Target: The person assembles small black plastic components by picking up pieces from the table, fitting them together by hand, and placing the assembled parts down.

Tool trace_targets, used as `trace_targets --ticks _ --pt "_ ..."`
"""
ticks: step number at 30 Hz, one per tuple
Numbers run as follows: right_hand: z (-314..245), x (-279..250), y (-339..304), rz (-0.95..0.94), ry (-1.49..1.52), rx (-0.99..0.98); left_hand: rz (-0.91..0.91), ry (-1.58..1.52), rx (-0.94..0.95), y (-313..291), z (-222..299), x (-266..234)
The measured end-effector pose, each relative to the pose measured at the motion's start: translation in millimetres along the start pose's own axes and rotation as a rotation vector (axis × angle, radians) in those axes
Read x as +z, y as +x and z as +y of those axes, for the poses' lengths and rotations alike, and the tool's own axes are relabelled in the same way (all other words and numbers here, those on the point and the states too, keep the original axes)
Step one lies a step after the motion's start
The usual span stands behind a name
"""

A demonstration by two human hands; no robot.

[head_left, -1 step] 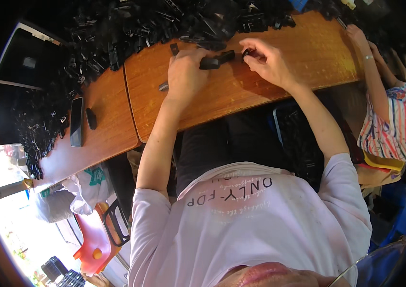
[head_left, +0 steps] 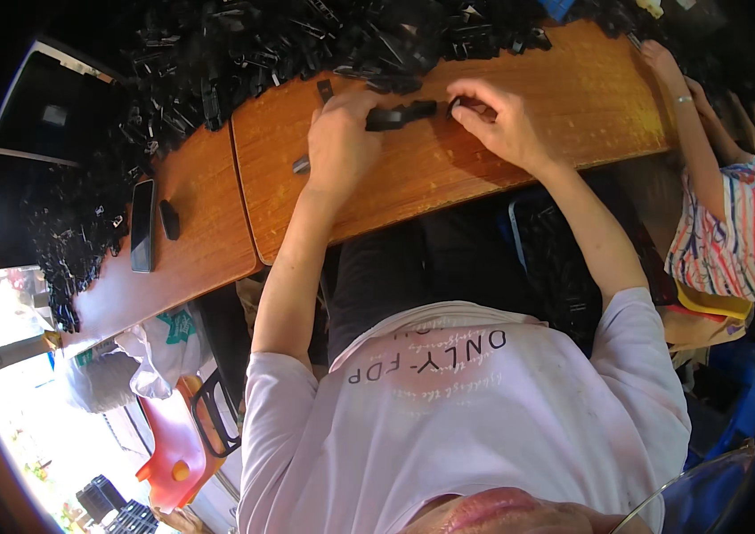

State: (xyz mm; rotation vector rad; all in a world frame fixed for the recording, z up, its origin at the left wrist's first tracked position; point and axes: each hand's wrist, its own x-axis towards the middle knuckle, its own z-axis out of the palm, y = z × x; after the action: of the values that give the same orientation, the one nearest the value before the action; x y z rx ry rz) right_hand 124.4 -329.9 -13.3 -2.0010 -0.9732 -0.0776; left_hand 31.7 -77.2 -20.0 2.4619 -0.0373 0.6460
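Over the wooden table [head_left: 288, 200], my left hand [head_left: 340, 142] is closed around a long black plastic part [head_left: 386, 119], whose narrower end points to the right. Facing it, my right hand [head_left: 504, 126] pinches a small black piece [head_left: 455, 105] between thumb and forefinger; its exact kind is too small to make out. A short gap lies between the two parts. Next to my left hand, a dark strip [head_left: 325, 90] shows beyond the knuckles. A grey-black rod-like end [head_left: 301, 165] shows beside the wrist; its other end is hidden.
Heaped black plastic parts [head_left: 262, 44] line the table's far edge and continue down the left side. A phone [head_left: 142, 226] and a small black oval object [head_left: 169, 220] lie at left. Another person's hand [head_left: 662, 64] works at the far right. Plastic bags [head_left: 164, 351] hang below the left edge.
My left hand and the long black part have shifted slightly left and turned a little. The fingers of my right hand have moved slightly around the small piece.
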Motion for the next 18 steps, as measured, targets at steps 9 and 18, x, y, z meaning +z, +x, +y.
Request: trace_targets --ticks 9,18 --pt "-12.5 6.8 -28.4 0.122 -0.183 -0.118 0.139 0.1 0.166 -39.4 13.4 -35.2" --pt "-22.4 6.1 -21.0 0.017 -0.282 -0.082 -0.026 -0.159 -0.095 -30.3 26.7 -14.9"
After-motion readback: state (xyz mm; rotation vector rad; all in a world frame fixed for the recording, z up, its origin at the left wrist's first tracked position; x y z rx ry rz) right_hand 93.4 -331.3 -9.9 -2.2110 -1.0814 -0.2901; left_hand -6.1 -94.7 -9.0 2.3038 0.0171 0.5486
